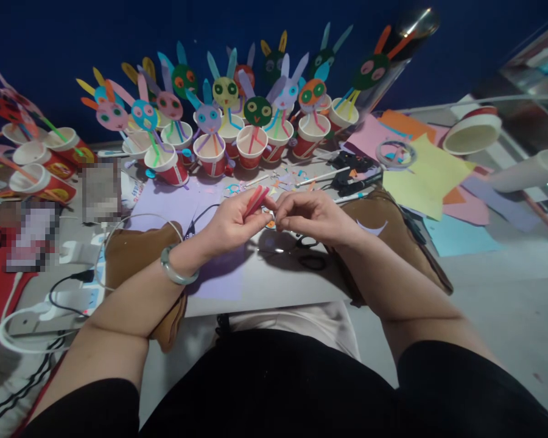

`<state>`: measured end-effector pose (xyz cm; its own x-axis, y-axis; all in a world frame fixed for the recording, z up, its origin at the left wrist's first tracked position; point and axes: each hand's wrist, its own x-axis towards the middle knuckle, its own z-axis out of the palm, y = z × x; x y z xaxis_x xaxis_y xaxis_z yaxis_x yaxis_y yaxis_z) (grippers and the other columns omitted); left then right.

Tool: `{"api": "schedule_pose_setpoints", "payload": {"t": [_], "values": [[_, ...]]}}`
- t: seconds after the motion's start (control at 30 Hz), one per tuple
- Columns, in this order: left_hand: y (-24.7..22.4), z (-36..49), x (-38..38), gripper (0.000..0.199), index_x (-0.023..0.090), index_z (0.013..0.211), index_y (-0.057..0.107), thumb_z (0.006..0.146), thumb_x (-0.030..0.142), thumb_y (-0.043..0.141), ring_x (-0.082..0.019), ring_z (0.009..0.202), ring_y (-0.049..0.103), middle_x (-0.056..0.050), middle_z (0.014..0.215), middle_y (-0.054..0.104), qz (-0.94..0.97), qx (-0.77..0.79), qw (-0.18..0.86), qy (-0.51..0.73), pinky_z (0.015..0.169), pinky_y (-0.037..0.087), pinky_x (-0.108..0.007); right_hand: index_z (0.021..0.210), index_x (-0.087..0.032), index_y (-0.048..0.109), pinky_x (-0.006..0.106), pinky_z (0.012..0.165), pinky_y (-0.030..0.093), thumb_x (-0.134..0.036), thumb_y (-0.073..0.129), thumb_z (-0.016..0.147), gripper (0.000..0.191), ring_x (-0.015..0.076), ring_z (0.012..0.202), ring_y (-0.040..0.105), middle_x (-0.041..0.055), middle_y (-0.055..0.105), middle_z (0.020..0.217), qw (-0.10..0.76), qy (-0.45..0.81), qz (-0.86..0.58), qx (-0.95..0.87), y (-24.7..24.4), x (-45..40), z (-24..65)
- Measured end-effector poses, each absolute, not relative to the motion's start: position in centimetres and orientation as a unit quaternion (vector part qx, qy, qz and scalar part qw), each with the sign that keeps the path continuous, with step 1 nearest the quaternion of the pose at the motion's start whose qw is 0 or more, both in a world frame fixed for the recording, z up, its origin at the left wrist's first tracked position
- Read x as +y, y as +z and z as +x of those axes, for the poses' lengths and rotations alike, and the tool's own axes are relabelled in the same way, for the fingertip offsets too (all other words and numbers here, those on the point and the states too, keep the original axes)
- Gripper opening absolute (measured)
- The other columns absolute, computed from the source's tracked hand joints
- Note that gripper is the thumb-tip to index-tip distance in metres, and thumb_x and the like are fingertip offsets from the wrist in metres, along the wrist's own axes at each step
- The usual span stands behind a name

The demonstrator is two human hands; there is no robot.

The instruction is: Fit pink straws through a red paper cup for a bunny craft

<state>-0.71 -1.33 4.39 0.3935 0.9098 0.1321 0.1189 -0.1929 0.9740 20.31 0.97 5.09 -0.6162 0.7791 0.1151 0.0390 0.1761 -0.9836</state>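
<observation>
With my left hand [232, 222] I've got the reddish-pink strips [256, 201] pinched between thumb and fingers, while my right hand [308, 216] curls in close at those fingertips, though I can't tell whether it grips anything. Black-handled scissors [307, 242] lie just on my body's side of the right fingers, and red paper cups [251, 160] holding long-eared paper figures stand beyond both hands.
</observation>
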Motion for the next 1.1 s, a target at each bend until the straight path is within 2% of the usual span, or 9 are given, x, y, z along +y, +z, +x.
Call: {"api": "schedule_pose_setpoints", "payload": {"t": [0.13,0.27,0.47,0.63,0.77,0.87,1.0,1.1], "values": [[4.2,-1.1,-1.2,0.019,0.018,0.093,0.068,0.089,0.036,0.072,-0.012,0.07,0.052,-0.002,0.082,0.064,0.706,0.39,0.453,0.38,0.066,0.041,-0.024,0.073,-0.019,0.071,0.027,0.067,0.05,-0.034,0.083,0.079,0.02,0.0128,0.07,0.06,0.0009,0.067,0.073,0.316,0.588,-0.287,-0.687,4.9,1.0,20.2],[4.6,-1.4,-1.3,0.011,0.02,0.094,0.069,0.091,0.031,0.067,-0.013,0.066,0.048,0.0,0.075,0.061,0.732,0.402,0.418,0.357,0.064,0.039,-0.025,0.073,-0.018,0.071,0.026,0.066,0.05,-0.036,0.085,0.079,0.023,0.0119,0.068,0.059,0.0004,0.066,0.072,0.309,0.605,-0.283,-0.676,4.7,1.0,20.1],[4.8,-1.5,-1.3,0.011,0.02,0.088,0.065,0.089,0.031,0.07,-0.013,0.067,0.047,0.0,0.074,0.058,0.729,0.4,0.428,0.354,0.065,0.039,-0.026,0.075,-0.018,0.069,0.025,0.067,0.049,-0.039,0.087,0.078,0.028,0.0116,0.07,0.059,0.0001,0.066,0.074,0.311,0.611,-0.283,-0.671,4.5,1.2,20.1],[4.8,-1.3,-1.1,0.013,0.019,0.086,0.06,0.09,0.029,0.067,-0.011,0.065,0.047,0.001,0.074,0.055,0.681,0.388,0.491,0.38,0.062,0.04,-0.024,0.075,-0.018,0.069,0.026,0.068,0.05,-0.046,0.09,0.075,0.035,0.0126,0.071,0.06,0.0012,0.067,0.076,0.326,0.606,-0.302,-0.66,4.4,1.5,20.4],[4.7,-1.2,-0.9,0.019,0.019,0.088,0.061,0.087,0.035,0.071,-0.007,0.051,0.038,0.006,0.061,0.046,0.606,0.422,0.558,0.378,0.05,0.03,-0.022,0.077,-0.02,0.07,0.03,0.07,0.054,-0.054,0.088,0.076,0.039,0.0145,0.073,0.061,0.0023,0.066,0.079,0.351,0.585,-0.296,-0.668,4.2,1.6,20.3],[4.7,-1.1,-1.0,0.02,0.019,0.096,0.065,0.086,0.035,0.071,-0.006,0.042,0.03,0.009,0.052,0.037,0.545,0.424,0.639,0.339,0.042,0.02,-0.021,0.078,-0.021,0.072,0.031,0.072,0.057,-0.058,0.088,0.075,0.04,0.0155,0.079,0.062,0.0042,0.066,0.088,0.379,0.561,-0.294,-0.675,4.0,1.7,20.2],[5.2,-0.7,-1.4,0.015,0.019,0.093,0.063,0.081,0.027,0.07,-0.003,0.038,0.025,0.011,0.052,0.034,0.448,0.425,0.728,0.298,0.039,0.016,-0.018,0.079,-0.022,0.075,0.033,0.076,0.06,-0.06,0.088,0.075,0.041,0.0173,0.087,0.063,0.0066,0.065,0.1,0.383,0.541,-0.313,-0.68,4.0,1.6,20.2],[5.6,-0.5,-1.5,0.021,0.019,0.092,0.061,0.079,0.027,0.075,-0.001,0.038,0.023,0.011,0.056,0.037,0.41,0.414,0.761,0.286,0.038,0.014,-0.017,0.078,-0.022,0.076,0.033,0.077,0.061,-0.06,0.087,0.075,0.039,0.0184,0.091,0.064,0.0075,0.065,0.103,0.387,0.533,-0.313,-0.685,4.0,1.6,20.2]]}}
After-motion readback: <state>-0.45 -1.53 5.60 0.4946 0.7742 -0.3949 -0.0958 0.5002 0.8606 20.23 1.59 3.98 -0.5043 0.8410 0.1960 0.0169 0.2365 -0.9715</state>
